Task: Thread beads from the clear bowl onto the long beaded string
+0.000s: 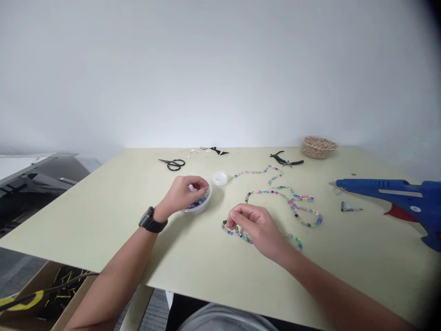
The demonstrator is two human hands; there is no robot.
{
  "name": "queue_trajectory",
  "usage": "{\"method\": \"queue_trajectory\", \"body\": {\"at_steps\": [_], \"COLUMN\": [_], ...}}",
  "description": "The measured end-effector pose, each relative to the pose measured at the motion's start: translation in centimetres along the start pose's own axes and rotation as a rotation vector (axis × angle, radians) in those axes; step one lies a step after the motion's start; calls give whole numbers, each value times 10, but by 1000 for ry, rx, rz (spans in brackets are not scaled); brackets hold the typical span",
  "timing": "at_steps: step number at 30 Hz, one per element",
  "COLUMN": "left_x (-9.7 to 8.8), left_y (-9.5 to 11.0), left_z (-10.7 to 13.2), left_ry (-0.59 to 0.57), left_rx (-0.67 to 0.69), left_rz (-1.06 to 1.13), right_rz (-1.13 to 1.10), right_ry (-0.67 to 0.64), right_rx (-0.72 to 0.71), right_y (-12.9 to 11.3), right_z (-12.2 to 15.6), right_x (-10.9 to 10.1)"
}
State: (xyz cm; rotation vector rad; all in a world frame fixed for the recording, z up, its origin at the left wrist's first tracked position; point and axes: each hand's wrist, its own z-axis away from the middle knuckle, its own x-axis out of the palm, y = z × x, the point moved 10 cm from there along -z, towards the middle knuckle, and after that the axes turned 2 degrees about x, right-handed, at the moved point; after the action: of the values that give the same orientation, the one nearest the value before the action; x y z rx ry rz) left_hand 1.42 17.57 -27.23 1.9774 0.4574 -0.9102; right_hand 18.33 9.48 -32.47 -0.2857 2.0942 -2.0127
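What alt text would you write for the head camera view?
A person's left hand dips into a white bowl of beads while the right hand holds a long multicoloured bead strand on a pale green table. Black scissors, pliers and a blue glue gun lie nearby.

Beaded strand (285,196), multicolored, lies in loose loops on the tabletop (103,239), one end pinched in my right grip (234,224). White bowl (203,210), full of loose beads (199,203), sits under my left grip (182,195).
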Motion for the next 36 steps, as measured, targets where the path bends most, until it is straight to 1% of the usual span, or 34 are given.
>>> {"method": "queue_trajectory", "body": {"at_steps": [2, 5, 7, 9, 14, 20, 26, 36], "left_x": [-1, 6, 12, 17, 22, 24, 27, 28], "left_y": [6, 19, 26, 30, 32, 32, 32, 37], "left_z": [2, 6, 9, 11, 13, 13, 14, 15], "left_ry": [24, -3, -35, -56, -90, -120, -148, -161], "left_rx": [9, 47, 59, 58, 50, 49, 46, 33], "left_rz": [237, 499, 597, 647, 686, 741, 749, 717], "right_rz": [-13, -13, -4, 2, 8, 5, 4, -15], "right_ry": [16, 21, 12, -4, -26, -36, -42, -46], "right_rx": [-25, -56, -61, -65, -84, -89, -91, -75], "right_y": [-4, -9, -10, -11, -15, -15, -14, -12], "right_z": [1, 3, 4, 5, 7, 7, 6, 6], "right_x": [-1, -1, 0, 3, 9, 10, 11, 11]}}
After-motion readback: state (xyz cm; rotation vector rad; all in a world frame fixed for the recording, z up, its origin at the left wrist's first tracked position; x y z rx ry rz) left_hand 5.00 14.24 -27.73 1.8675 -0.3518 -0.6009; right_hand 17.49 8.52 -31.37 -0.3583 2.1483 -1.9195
